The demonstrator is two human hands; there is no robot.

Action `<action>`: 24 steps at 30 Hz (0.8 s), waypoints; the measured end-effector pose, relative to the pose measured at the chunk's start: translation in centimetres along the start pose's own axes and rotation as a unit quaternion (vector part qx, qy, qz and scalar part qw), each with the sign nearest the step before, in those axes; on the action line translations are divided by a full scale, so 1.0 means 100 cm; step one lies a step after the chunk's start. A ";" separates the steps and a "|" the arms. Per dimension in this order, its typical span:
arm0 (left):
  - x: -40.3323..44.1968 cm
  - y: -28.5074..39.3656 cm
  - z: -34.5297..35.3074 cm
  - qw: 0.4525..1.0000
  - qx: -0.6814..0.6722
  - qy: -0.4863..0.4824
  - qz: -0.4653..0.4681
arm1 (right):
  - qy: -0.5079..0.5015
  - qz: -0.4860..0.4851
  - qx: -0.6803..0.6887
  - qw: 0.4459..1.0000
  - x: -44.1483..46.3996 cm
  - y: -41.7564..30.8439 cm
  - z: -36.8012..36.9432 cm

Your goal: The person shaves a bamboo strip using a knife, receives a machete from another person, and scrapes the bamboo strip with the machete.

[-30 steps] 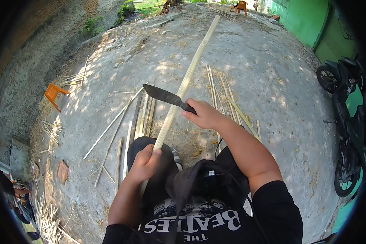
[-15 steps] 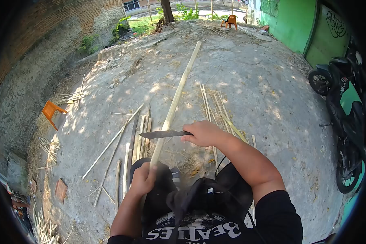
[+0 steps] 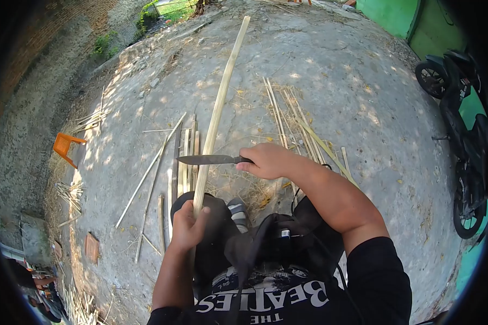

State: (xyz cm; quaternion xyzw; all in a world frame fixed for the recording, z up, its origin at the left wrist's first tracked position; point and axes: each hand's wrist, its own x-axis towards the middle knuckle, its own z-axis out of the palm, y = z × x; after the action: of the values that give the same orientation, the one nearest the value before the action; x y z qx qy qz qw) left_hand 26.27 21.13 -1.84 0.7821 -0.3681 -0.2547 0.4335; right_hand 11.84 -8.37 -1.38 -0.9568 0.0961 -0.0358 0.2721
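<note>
A long pale bamboo strip (image 3: 220,103) slants up and away from my left hand (image 3: 190,223), whose fingers are wrapped round its lower part beside my knee. My right hand (image 3: 265,161) grips the dark handle of a knife (image 3: 209,160). The blade lies across the strip, above my left hand, with its tip pointing left. Whether the edge is cutting into the strip cannot be made out. On the ground beyond my knees lie split bamboo pieces (image 3: 186,157) to the left and thinner strips (image 3: 303,127) to the right.
An orange chair (image 3: 66,149) is at the left, near more bamboo piles (image 3: 70,196) and a brick-coloured slab (image 3: 92,247). A motorcycle (image 3: 461,135) stands at the right by a green wall (image 3: 382,16). Part of another person (image 3: 42,281) shows at the lower left.
The strip has swung left and stands more upright. My right hand and the knife have moved left, and the blade, tilted up a second ago, is now nearly level.
</note>
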 end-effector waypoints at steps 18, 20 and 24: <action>0.015 -0.010 -0.013 0.990 -0.130 -0.055 -0.028 | 0.117 0.123 0.437 0.883 -0.136 -0.034 -0.022; 0.010 -0.013 -0.016 0.992 -0.114 -0.046 -0.023 | 0.095 0.168 0.350 0.917 -0.165 -0.050 -0.020; 0.011 -0.025 -0.022 0.990 -0.131 -0.040 -0.019 | 0.077 0.192 0.229 0.951 -0.225 -0.075 -0.019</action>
State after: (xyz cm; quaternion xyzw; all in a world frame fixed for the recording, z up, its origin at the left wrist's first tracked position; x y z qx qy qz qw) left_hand 29.42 22.20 -3.03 0.7145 -0.3337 -0.3398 0.5125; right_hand -9.17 1.43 3.83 -0.8263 0.2884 -0.0777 0.4775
